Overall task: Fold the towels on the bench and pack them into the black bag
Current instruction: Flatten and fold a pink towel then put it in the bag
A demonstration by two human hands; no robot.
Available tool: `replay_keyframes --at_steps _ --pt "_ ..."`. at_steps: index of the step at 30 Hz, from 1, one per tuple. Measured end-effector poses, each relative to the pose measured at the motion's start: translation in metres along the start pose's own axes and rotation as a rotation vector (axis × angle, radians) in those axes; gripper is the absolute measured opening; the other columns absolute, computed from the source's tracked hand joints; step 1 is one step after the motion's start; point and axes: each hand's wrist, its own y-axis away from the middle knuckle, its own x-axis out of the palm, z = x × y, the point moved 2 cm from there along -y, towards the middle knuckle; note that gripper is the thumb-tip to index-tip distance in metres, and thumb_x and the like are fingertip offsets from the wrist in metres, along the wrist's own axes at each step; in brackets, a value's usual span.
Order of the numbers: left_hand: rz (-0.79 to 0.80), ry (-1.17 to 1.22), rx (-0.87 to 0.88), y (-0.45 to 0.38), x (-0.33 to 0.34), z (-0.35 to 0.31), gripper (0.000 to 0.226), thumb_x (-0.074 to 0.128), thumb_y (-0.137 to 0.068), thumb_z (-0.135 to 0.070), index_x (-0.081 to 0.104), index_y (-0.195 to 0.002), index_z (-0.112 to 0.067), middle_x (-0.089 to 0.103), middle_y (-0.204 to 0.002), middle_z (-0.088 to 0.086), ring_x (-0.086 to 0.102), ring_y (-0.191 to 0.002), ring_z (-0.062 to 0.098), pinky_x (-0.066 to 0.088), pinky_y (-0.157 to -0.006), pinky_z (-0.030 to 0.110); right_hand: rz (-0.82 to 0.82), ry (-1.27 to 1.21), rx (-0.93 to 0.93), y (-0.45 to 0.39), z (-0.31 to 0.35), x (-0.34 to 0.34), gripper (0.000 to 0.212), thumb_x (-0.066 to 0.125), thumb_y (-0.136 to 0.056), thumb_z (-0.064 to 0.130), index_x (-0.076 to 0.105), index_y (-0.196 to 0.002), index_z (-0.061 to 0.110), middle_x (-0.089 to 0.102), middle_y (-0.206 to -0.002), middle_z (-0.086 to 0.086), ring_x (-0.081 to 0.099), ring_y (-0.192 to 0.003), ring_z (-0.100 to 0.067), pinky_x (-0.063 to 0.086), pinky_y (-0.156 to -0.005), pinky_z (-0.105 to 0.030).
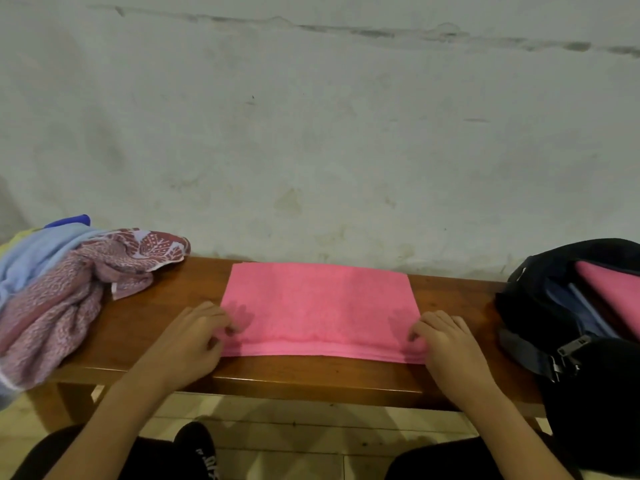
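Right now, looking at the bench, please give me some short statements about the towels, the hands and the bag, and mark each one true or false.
1. The pink towel lies flat in the middle of the bench. True.
2. The left hand is lifting the patterned towel. False: it pinches the pink towel's left edge, and the patterned towel lies untouched in a heap at the left end.
3. The right hand holds the pink towel's right edge. True.
4. The black bag is zipped closed. False: it stands open at the right end, with pink cloth showing inside.
5. A light blue towel lies in the heap on the left. True.
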Motion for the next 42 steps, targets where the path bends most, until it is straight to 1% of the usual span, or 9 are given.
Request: replay_keyframes --at_steps 3,6,12,18,26,31,36,38,42 --pt "-0.065 0.130 0.040 -0.019 0.005 -0.037 0.013 0.063 -0.088 -0.036 0.063 -0.101 -0.038 0.054 -0.098 -0.028 0.046 -0.095 -0.014 0.041 -0.086 0.019 -0.040 -0.228 -0.046 -0.011 0.025 0.006 0.016 0.069 -0.086 0.018 0.067 -0.099 0.028 0.060 -0.099 0.018 0.055 -0.094 -0.004 0.043 -0.085 -0.023" --pt "0.037 0.336 -0.047 -0.036 0.025 -0.056 0.032 0.066 -0.078 -0.053 0.060 -0.104 -0.036 0.051 -0.104 -0.028 0.048 -0.099 -0.010 0.041 -0.086 0.012 0.123 -0.342 -0.056 -0.019 0.034 0.019 0.025 0.065 -0.088 0.049 0.062 -0.111 0.038 0.052 -0.108 0.028 0.047 -0.104 0.004 0.039 -0.096 -0.020" --pt "0.034 0.470 -0.120 -0.043 0.053 -0.054 0.020 0.081 -0.071 -0.035 0.068 -0.085 -0.029 0.062 -0.087 -0.015 0.055 -0.088 0.002 0.041 -0.086 0.020 0.233 -0.461 0.006 -0.022 0.034 0.027 0.014 0.069 -0.088 0.037 0.056 -0.083 0.037 0.055 -0.086 0.018 0.049 -0.086 0.000 0.046 -0.078 -0.022" --pt "0.051 0.541 -0.189 -0.040 0.057 -0.057 0.016 0.081 -0.076 -0.023 0.066 -0.078 -0.028 0.063 -0.075 -0.009 0.061 -0.076 0.008 0.053 -0.078 0.028 0.278 -0.187 -0.187 -0.016 0.041 0.020 0.015 0.052 -0.099 0.038 0.057 -0.105 0.025 0.048 -0.105 0.017 0.036 -0.094 0.001 0.026 -0.088 -0.014" --pt "-0.109 0.118 0.290 -0.026 0.054 -0.062 0.017 0.056 -0.090 -0.036 0.062 -0.085 -0.021 0.058 -0.088 -0.011 0.052 -0.078 0.004 0.043 -0.075 0.021 0.242 -0.092 -0.261 -0.001 0.041 0.019 0.020 0.047 -0.098 0.042 0.055 -0.104 0.024 0.051 -0.106 0.012 0.038 -0.093 -0.003 0.041 -0.092 -0.026" --pt "-0.042 0.186 0.213 -0.024 0.053 -0.061 0.014 0.058 -0.088 -0.037 0.054 -0.082 -0.025 0.045 -0.088 -0.020 0.040 -0.082 -0.001 0.037 -0.075 0.016 0.320 -0.108 -0.255 0.004 0.044 0.015 0.025 0.037 -0.096 0.053 0.047 -0.104 0.032 0.044 -0.108 0.018 0.036 -0.099 0.002 0.027 -0.092 -0.009" --pt "0.017 0.308 0.139 -0.021 0.056 -0.065 0.015 0.057 -0.087 -0.047 0.051 -0.091 -0.034 0.047 -0.085 -0.024 0.046 -0.085 -0.007 0.036 -0.078 0.011 0.313 -0.194 -0.207 0.003 0.046 0.015 0.045 0.026 -0.089 0.064 0.054 -0.103 0.032 0.047 -0.101 0.022 0.040 -0.089 0.003 0.031 -0.081 -0.006" --pt "0.029 0.395 0.090 -0.020 0.058 -0.065 0.024 0.062 -0.082 -0.051 0.054 -0.099 -0.036 0.049 -0.086 -0.023 0.050 -0.086 -0.003 0.038 -0.080 0.011 0.315 -0.220 -0.190 0.003 0.047 0.015 0.034 0.034 -0.093 0.058 0.054 -0.099 0.031 0.049 -0.098 0.020 0.042 -0.090 0.002 0.034 -0.079 -0.009" --pt "0.053 0.420 0.061 -0.027 0.059 -0.071 0.017 0.075 -0.079 -0.036 0.063 -0.084 -0.026 0.053 -0.081 -0.018 0.052 -0.082 0.010 0.046 -0.073 0.020 0.361 -0.178 -0.182 0.003 0.047 0.017 0.012 0.042 -0.102 0.044 0.048 -0.102 0.034 0.045 -0.103 0.019 0.038 -0.092 -0.001 0.032 -0.079 -0.007"
